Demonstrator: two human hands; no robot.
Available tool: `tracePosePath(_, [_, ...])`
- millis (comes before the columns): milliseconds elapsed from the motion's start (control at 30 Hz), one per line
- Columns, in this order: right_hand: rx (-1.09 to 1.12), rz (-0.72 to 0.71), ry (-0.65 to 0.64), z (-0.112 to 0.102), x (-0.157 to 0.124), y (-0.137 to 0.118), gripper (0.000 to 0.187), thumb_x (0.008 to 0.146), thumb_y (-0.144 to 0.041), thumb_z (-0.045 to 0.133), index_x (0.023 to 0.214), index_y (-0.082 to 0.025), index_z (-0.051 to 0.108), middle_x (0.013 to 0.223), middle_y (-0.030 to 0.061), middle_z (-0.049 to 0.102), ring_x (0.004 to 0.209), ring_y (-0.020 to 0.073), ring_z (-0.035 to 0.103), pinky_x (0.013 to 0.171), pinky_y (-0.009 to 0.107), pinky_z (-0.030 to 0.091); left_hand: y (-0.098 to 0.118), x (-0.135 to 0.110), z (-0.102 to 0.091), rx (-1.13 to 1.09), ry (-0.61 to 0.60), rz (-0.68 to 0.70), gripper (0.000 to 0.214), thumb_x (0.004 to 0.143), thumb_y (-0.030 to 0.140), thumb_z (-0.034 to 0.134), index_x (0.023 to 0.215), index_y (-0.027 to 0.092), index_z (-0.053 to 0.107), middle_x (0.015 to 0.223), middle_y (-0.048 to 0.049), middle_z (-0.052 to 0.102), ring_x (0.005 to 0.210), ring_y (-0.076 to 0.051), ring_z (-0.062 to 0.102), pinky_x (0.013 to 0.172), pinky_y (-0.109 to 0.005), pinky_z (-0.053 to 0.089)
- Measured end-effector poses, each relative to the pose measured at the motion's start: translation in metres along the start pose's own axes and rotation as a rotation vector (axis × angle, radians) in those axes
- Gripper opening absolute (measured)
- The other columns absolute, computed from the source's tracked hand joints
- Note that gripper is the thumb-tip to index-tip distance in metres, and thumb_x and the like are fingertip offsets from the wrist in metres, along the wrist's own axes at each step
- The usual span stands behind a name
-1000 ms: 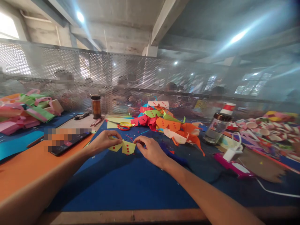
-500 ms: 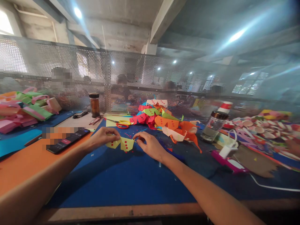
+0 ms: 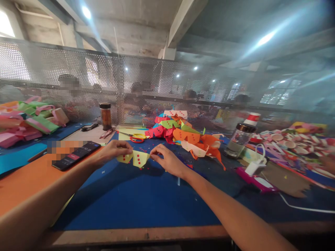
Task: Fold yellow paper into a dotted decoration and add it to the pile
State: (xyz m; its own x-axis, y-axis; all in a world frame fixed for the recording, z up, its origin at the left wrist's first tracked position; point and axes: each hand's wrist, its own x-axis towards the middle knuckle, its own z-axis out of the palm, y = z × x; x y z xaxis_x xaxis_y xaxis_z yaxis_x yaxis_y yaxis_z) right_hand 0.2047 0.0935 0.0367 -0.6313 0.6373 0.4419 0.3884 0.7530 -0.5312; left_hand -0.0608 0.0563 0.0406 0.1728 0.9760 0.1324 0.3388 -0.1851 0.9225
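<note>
Between my two hands hangs a yellow paper piece (image 3: 136, 158) with small red squares on it, just above the blue sheet (image 3: 141, 198). My left hand (image 3: 113, 151) pinches its left end, fingers closed. At the right end my right hand (image 3: 167, 161) pinches the other tip. Both forearms reach in from the near edge of the table.
A pile of folded coloured paper pieces (image 3: 183, 134) lies behind my hands, with red-and-yellow scissors (image 3: 136, 138) to its left. A phone (image 3: 75, 155) rests on the orange sheet. A dark jar (image 3: 105, 116), a glass bottle (image 3: 239, 139), a charger with cable (image 3: 255, 167) and paper stacks (image 3: 34, 120) surround them.
The view has shifted slightly and both hands sit a little higher and farther out, still holding the yellow piece; it looks a bit more gathered between them.
</note>
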Motion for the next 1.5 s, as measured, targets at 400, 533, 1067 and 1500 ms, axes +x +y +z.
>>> tracePosePath(400, [0.202,0.095,-0.112,-0.003,0.003,0.003,0.013,0.092,-0.016,0.057,0.099,-0.022,0.066,0.102,0.0042,0.070,0.094,0.0176,0.066,0.086,0.035,0.055,0.002,0.002,-0.005,-0.081,0.013,-0.057,0.030,0.069,0.045,0.075,0.078,0.018,0.070,0.074,-0.0031,0.070,0.066,-0.017,0.062,0.061,-0.027,0.046])
tracePosePath(533, [0.262,0.113,-0.153,-0.003,0.003,0.007,0.016,0.092,-0.015,0.057,0.103,-0.023,0.064,0.104,0.0041,0.071,0.097,0.0175,0.066,0.090,0.036,0.054,0.003,0.001,-0.005,-0.095,0.012,-0.061,0.031,0.068,0.045,0.077,0.078,0.017,0.069,0.074,-0.0037,0.070,0.063,-0.016,0.061,0.060,-0.027,0.045])
tracePosePath(1067, [0.443,0.181,-0.187,-0.003,0.001,0.004,0.018,0.089,-0.013,0.060,0.104,-0.022,0.066,0.109,0.0046,0.072,0.100,0.0183,0.067,0.096,0.040,0.053,0.001,0.002,-0.006,-0.110,0.000,-0.063,0.029,0.070,0.044,0.076,0.078,0.017,0.070,0.070,-0.0026,0.069,0.060,-0.015,0.060,0.057,-0.026,0.043])
tracePosePath(1500, [0.502,0.231,-0.158,-0.008,0.001,0.002,0.010,0.087,-0.016,0.065,0.097,-0.020,0.066,0.096,0.0048,0.073,0.090,0.0177,0.069,0.088,0.036,0.056,0.001,0.001,-0.006,-0.132,-0.008,-0.041,0.025,0.072,0.041,0.076,0.080,0.017,0.070,0.076,-0.0029,0.070,0.063,-0.014,0.061,0.058,-0.025,0.044])
